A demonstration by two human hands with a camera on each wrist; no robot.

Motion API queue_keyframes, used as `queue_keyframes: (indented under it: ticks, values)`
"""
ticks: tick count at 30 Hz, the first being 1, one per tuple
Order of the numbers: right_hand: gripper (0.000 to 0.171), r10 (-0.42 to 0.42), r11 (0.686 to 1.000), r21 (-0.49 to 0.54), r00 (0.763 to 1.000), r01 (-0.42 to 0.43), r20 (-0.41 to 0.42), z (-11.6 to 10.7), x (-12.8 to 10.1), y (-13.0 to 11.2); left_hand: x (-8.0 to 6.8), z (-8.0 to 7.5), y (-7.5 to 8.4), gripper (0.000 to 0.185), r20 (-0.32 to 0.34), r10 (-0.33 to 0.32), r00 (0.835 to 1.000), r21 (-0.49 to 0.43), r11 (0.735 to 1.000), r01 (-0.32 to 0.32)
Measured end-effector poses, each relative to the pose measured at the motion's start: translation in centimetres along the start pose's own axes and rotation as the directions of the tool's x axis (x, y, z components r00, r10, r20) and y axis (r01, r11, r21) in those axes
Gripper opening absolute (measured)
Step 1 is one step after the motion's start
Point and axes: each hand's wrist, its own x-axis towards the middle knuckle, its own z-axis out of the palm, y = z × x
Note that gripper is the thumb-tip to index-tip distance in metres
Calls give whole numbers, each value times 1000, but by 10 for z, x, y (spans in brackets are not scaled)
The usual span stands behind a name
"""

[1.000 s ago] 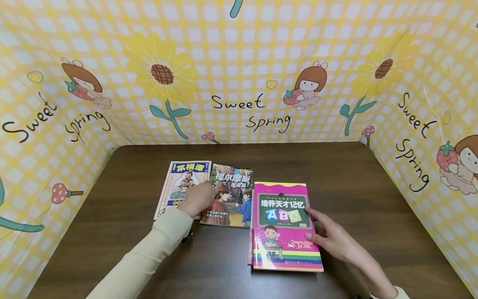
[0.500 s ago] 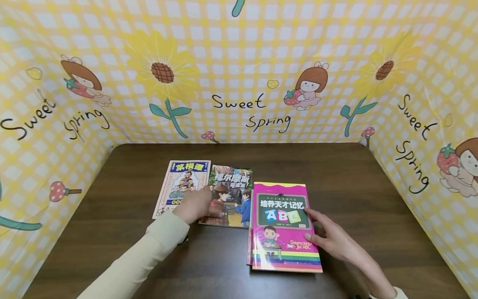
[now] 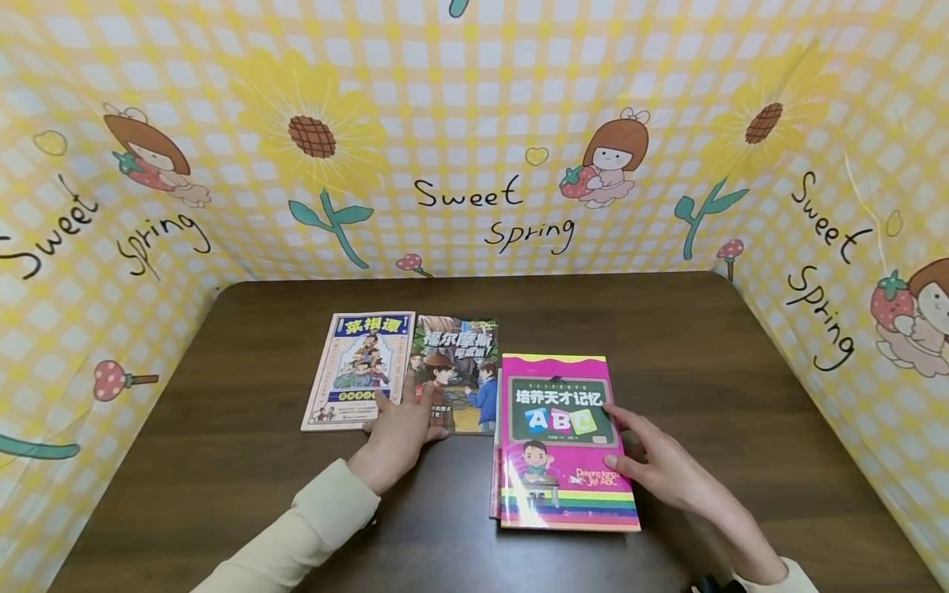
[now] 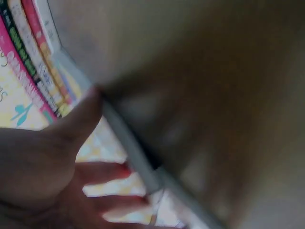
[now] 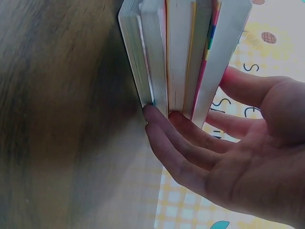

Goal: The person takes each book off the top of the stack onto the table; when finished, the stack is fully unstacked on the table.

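On the dark wooden tabletop (image 3: 667,346), the left hand (image 3: 396,432) rests with straight fingers on the near edge of the detective comic book (image 3: 455,371). The right hand (image 3: 660,469) lies with relaxed fingers against the right edge of the pink ABC book stack (image 3: 563,436), holding nothing.

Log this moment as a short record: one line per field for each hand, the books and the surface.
left hand: rests on the near edges of two single books, fingers fairly straight
right hand: fingers against the right edge of the pink book stack
white-cover book: flat, farthest left
dark-cover book: flat, beside the white one
stack: several books, pink one on top
table: dark wood
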Motion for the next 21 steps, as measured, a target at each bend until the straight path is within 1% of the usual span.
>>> queue_keyframes:
  ticks: [3, 6, 8, 9, 11, 12, 14, 15, 17, 19, 21]
  values:
    - [72, -22, 1000, 0, 1000, 22, 8, 1, -1, -2, -3, 7, -5, 75, -13, -16, 1000, -43, 999, 16]
    - [72, -41, 999, 1, 999, 41, 1, 2, 0, -3, -1, 12, -11, 74, -38, -14, 999, -66, 998, 12]
    - [71, -57, 998, 4, 998, 57, -4, 2, 0, -3, 5, 10, -15, 74, -25, -4, 1000, -74, 997, 2]
    - [71, -61, 998, 8, 998, 61, -1, 2, 0, -2, 6, 8, -18, 74, -1, 5, 1000, -81, 997, -5]
    - [71, -61, 998, 10, 998, 61, 7, 4, 1, -1, 7, 2, -27, 70, 65, 47, 997, -94, 995, -41]
    - [71, -64, 998, 11, 998, 64, 11, 5, 0, -1, 6, -2, -32, 66, 94, 81, 992, -106, 992, -71]
    - [72, -52, 999, 9, 999, 52, 7, 5, -1, 0, 4, -10, -42, 60, 139, 163, 977, -145, 979, -142]
    - [72, -49, 999, 5, 999, 49, -1, 4, -1, 0, 4, -13, -46, 58, 148, 208, 967, -162, 970, -183]
    - [72, -45, 999, 1, 999, 45, -12, 3, -3, 0, 4, -18, -53, 55, 141, 280, 950, -184, 950, -253]
    - [72, -45, 999, -4, 999, 45, -16, 1, -3, -1, 6, -19, -59, 54, 126, 322, 938, -195, 935, -295]
    - [72, -52, 999, -8, 999, 52, -14, -1, -4, -1, 10, -17, -63, 53, 110, 343, 933, -189, 929, -320]
